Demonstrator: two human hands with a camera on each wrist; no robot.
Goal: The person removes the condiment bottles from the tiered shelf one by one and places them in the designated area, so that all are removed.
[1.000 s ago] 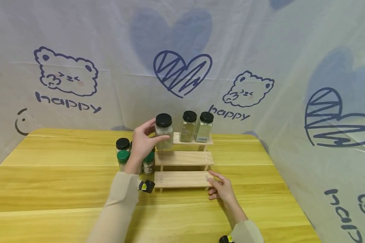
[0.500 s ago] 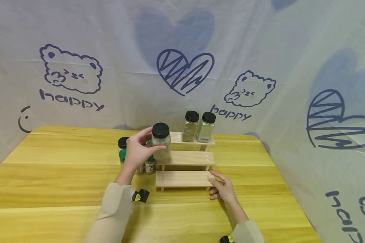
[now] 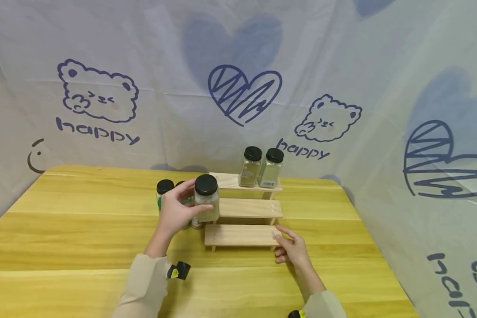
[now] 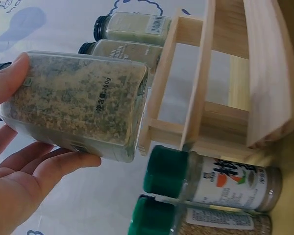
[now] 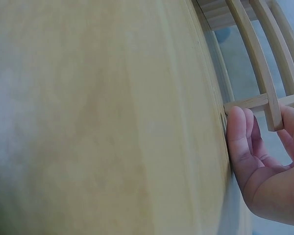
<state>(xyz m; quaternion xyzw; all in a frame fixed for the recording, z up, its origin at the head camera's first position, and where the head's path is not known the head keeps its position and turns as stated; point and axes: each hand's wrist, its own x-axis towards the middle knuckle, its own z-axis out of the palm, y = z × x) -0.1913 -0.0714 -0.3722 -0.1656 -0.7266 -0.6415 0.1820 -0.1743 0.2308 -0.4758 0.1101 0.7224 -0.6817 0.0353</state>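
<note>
I log one large jar (image 3: pixel 209 199) in the left hand (image 3: pixel 174 215), just left of centre in the head view and held up off the table (image 3: pixel 83 238); the thumb lies on one side and the fingers curl round the other, a side grip that, I judge, leaves lid and base free. The right hand (image 3: pixel 295 250), right of and below centre, grips the right end of the lowest shelf (image 3: pixel 242 236) of the wooden rack (image 3: pixel 248 208), presumably to steady a light frame. Counts: one rack, three shelves; two black-lidded jars (image 3: pixel 249 170) side by side toward the top shelf's right end, probably to share that row. Left of the rack stand two green-capped bottles (image 4: pixel 223 182) and two black-capped bottles (image 3: pixel 165 186), clustered, I infer, within left-hand reach. The hand hides part of this group, so four is a minimum.
</note>
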